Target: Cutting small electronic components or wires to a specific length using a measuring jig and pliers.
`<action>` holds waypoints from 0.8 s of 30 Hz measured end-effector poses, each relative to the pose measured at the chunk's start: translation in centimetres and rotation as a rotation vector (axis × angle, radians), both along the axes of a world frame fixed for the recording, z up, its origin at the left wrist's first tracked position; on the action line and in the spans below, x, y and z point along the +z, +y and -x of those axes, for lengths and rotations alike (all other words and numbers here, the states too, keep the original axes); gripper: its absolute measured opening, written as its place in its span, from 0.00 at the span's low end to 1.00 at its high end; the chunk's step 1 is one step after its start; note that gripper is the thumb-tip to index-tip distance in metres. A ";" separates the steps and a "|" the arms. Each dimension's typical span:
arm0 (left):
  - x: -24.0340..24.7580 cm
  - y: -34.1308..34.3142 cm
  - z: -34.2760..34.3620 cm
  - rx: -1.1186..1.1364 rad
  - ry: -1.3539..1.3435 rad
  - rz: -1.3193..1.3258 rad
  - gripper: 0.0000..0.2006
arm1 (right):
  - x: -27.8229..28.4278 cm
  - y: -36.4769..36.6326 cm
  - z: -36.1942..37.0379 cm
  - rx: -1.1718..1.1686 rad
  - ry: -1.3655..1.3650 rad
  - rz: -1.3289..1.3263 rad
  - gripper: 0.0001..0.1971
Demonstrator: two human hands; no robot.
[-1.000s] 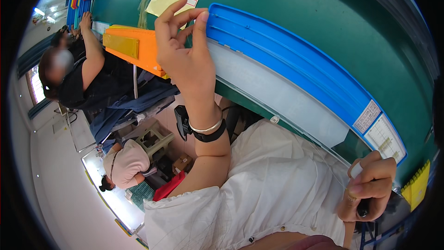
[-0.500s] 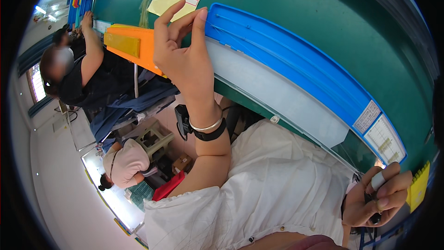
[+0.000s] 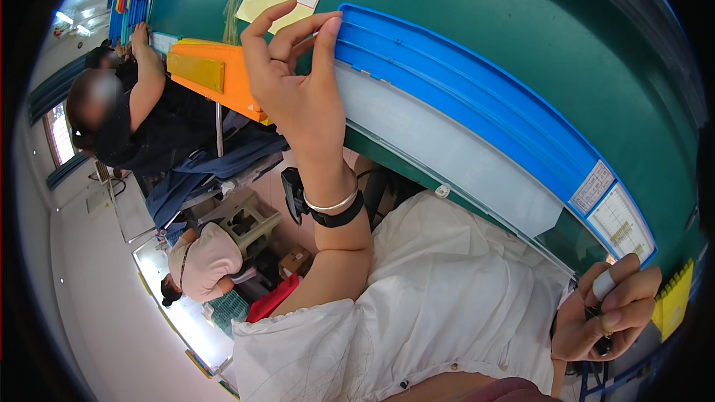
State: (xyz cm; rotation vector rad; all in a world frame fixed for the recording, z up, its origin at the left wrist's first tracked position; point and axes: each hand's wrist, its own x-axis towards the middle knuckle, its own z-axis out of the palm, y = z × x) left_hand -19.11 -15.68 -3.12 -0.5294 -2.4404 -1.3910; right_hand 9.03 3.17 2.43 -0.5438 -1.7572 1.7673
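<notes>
1. The blue case point(image 3: 462, 108) lies on the worktop point(image 3: 536, 52), its translucent lid point(image 3: 447, 145) along the near side.
2. The left hand point(image 3: 302, 100) is at the case's left end, thumb and forefinger pressed together; whether anything is between them, I cannot tell.
3. The right hand point(image 3: 607, 313) is just beyond the case's right end, fingers curled around a dark object point(image 3: 603, 346).
4. Since a second ago, the right hand has shifted farther right; the hands are wider apart, the case seemingly steady between.
5. Left of the case is an orange box point(image 3: 242, 93).
</notes>
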 end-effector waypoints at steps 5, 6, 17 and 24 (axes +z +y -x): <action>-0.2 0.2 -0.1 -0.006 -0.033 -0.046 0.16 | -0.4 -1.0 0.8 -0.109 0.051 0.019 0.13; -0.1 0.1 0.0 -0.005 -0.033 -0.045 0.16 | -0.4 -1.0 0.8 -0.114 0.045 0.024 0.14; -0.1 -0.1 0.1 0.010 -0.016 0.032 0.18 | -0.6 -1.0 0.8 -0.089 0.042 0.016 0.13; 0.1 0.4 -0.2 -0.002 0.000 0.049 0.18 | -0.4 -0.5 0.7 -0.075 0.032 0.002 0.13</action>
